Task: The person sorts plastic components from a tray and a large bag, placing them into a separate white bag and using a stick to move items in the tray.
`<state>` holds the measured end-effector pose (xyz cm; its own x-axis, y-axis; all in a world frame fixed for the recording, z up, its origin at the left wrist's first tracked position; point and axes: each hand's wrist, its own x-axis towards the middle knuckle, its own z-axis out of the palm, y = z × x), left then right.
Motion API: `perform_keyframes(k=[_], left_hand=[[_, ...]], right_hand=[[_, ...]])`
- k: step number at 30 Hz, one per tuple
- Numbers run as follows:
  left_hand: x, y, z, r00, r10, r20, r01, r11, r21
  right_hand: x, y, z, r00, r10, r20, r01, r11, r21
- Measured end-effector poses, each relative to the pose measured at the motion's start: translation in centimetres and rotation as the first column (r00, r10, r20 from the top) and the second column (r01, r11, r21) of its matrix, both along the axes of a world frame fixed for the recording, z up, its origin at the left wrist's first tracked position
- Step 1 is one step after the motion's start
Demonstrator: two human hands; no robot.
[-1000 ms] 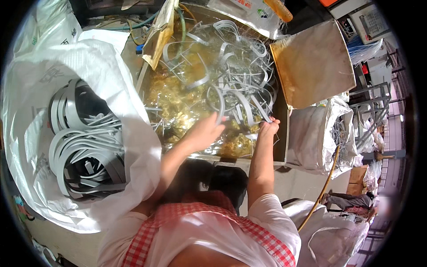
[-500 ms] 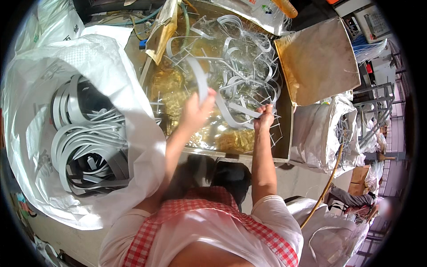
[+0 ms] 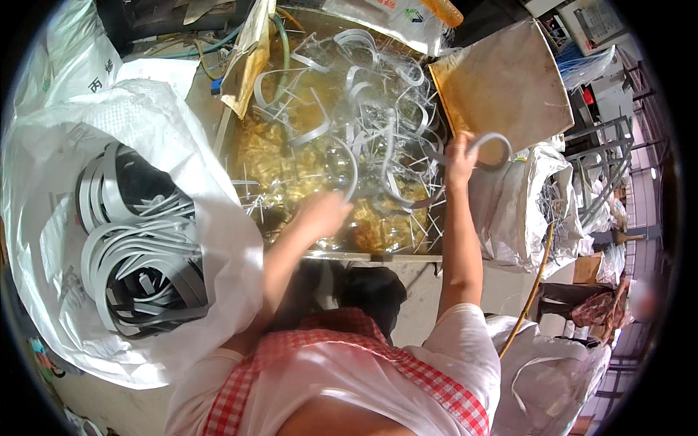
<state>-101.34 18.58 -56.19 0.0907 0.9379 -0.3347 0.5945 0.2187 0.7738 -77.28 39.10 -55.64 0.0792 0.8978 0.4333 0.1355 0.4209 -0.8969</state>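
My left hand [image 3: 323, 216] is closed on the lower end of a narrow, curved grey plastic strip [image 3: 355, 171] over the near left part of a water-filled tub [image 3: 349, 256]. My right hand [image 3: 460, 163], at the tub's right edge, grips another grey strip [image 3: 502, 154], which curls out beyond the tub side. In the water float several more bent grey strips [image 3: 389, 149], tangled with thin pale sticks [image 3: 414, 232]. To my left, a big white woven sack [image 3: 233, 247] stands open with many looped grey strips [image 3: 138, 247] inside.
A stained flat board [image 3: 509, 80] leans at the tub's far right. Beside it a white sack [image 3: 549, 243] holds thin sticks. A yellowish pole [image 3: 531, 291] slants by another white sack [image 3: 545, 385]. Hoses [image 3: 283, 54] run into the tub's far left. A person [image 3: 600, 309] is at far right.
My right hand has risen and moved right, lifting its strip past the tub edge. My left hand has come down slightly toward me with a strip. The view has shifted a little.
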Motion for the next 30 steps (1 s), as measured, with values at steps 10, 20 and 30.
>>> perform_keyframes(k=[10,20,30], left_hand=[[-0.9,-0.4,-0.7,0.391,0.259,0.883,-0.683,0.724,0.09],[0.9,0.2,-1.5,0.948,0.188,0.256,-0.221,0.97,0.105],[-0.3,1.0,-2.0,0.319,0.272,0.908,-0.767,0.637,0.079]], right_hand=[[2.9,-1.7,-4.8,0.546,-0.452,-0.706,0.052,0.859,-0.509],[2.4,1.2,-5.4,0.654,-0.382,-0.653,0.061,0.887,-0.458],[2.9,-5.2,-0.8,0.709,-0.009,-0.706,-0.448,0.767,-0.459]])
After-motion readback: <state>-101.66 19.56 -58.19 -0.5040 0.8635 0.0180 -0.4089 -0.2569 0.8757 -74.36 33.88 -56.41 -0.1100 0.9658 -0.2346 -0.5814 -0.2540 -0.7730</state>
